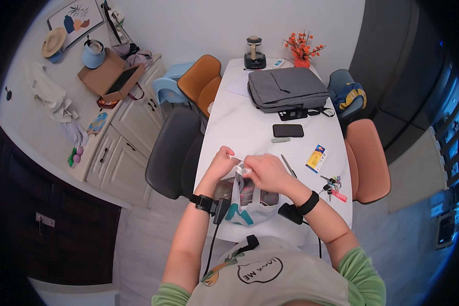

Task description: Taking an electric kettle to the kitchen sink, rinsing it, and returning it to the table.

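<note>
A white plastic carrier bag (252,216) with green and grey print stands on the near end of the white marble-patterned table (244,141). Dark and reddish contents show through its openings; I cannot tell what they are. My left hand (220,166) pinches the gathered handle ends at the top of the bag. From the other side, my right hand (266,172) grips the same twisted white plastic, its fingers curled around it. Both hands meet above the bag, close together. A strap with a black device is on each wrist.
Right of the bag lie a pen (288,165), a yellow-and-blue box (316,158) and keys (331,185). Farther back are a phone (288,131), a grey laptop bag (288,88), a glass kettle (255,53) and a red vase (301,62). Chairs flank the table, including a black one (176,153).
</note>
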A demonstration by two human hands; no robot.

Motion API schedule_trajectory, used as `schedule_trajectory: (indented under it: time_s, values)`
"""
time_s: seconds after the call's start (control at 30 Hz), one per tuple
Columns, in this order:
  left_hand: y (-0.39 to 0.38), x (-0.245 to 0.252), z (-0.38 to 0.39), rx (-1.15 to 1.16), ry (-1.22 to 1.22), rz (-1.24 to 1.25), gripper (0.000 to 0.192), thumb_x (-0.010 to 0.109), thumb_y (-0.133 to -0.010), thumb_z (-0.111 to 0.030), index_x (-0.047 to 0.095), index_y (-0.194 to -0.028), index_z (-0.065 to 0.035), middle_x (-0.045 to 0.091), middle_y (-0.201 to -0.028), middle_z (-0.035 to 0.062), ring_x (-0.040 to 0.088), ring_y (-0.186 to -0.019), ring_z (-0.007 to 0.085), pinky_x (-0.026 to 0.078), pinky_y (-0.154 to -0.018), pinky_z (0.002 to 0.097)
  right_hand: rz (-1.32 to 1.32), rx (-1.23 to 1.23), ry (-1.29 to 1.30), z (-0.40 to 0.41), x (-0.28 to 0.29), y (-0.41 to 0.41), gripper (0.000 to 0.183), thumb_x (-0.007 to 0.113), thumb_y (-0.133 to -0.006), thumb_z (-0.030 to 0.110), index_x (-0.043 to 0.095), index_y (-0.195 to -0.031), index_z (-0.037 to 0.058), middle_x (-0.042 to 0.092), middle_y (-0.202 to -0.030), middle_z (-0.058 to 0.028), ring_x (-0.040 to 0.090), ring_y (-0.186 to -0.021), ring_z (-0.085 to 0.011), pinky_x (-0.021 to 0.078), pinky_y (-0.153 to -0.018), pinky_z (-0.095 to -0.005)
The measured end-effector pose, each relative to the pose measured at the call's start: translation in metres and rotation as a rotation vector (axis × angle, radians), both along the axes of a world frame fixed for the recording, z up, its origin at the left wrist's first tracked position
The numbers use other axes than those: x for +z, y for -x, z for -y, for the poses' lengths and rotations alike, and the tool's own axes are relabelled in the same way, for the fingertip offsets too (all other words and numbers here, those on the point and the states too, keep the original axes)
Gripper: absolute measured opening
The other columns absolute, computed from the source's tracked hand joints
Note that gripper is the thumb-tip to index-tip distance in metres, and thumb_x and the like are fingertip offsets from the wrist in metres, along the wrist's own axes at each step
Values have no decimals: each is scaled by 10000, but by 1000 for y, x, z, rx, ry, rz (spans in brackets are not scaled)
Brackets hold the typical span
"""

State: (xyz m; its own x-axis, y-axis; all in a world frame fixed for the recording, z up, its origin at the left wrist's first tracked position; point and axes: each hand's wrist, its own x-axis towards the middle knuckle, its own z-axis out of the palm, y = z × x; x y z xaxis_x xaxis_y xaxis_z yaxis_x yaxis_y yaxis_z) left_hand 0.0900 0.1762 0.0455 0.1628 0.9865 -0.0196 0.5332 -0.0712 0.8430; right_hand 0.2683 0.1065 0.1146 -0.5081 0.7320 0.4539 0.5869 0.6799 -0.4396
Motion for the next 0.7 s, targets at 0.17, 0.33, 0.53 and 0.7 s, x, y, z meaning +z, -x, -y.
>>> schedule_trajectory:
  time_s: [0.17, 0.33, 0.53, 0.7]
  values:
    - [-4, -3, 5, -111, 47, 160, 156, 622, -710, -67, 525, -827, -31, 520, -659, -10, 470, -584, 76, 389, -530, 208, 41, 50, -439, -16, 2, -11, 161, 597, -680, 112, 469, -765, 65, 480, -706, -48, 530, -651, -252, 437, -547, -361]
    - [-13, 16, 25, -173, 348, 450, 108, 536, -786, -91, 554, -880, -42, 564, -742, -34, 496, -630, 58, 397, -561, 193, 188, 138, -411, -15, -5, -11, 102, 530, -680, 104, 460, -748, 74, 453, -671, -32, 512, -614, -194, 439, -525, -275]
    - [-17, 18, 32, -192, 377, 581, 153, 486, -815, -156, 550, -906, -51, 564, -812, 0, 498, -662, 51, 408, -579, 200, 94, 124, -561, -13, -2, -10, 155, 581, -654, 133, 514, -789, 95, 459, -645, -27, 522, -595, -174, 426, -507, -304]
    - [-10, 23, 25, 3, 451, 583, 159, 563, -767, -164, 513, -875, -58, 525, -748, -10, 501, -664, 93, 417, -581, 240, -269, -226, -207, -11, -38, -4, 142, 652, -676, 137, 552, -762, 84, 491, -572, -21, 511, -497, -136, 408, -453, -269]
